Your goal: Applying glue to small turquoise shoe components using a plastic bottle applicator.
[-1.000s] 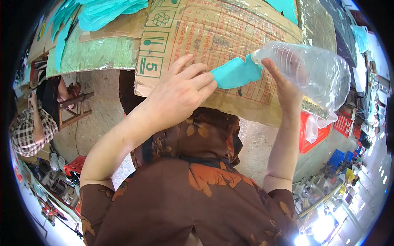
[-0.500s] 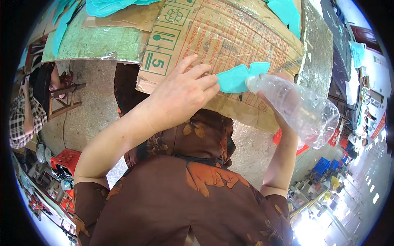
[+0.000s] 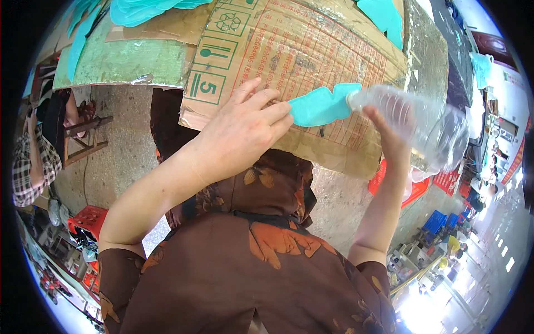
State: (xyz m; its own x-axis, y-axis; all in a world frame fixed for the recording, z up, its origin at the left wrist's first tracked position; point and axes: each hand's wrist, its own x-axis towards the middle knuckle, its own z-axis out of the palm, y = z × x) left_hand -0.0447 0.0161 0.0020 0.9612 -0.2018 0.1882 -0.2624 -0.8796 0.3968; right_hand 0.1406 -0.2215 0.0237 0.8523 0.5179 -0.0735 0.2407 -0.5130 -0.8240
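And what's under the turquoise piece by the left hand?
Beneath the turquoise piece is printed brown cardboard, visible around its edges. Whatever the piece itself covers can't be seen.

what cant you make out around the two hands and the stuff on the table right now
All in the head view:
- Left end of the teal piece: hidden under the left hand.
- Fingers of the right hand: behind the bottle, only dimly seen through it.
- Bottle's contents, if any: lost to blur and glare.
- Teal stack: cut off by the upper edge, so no count.
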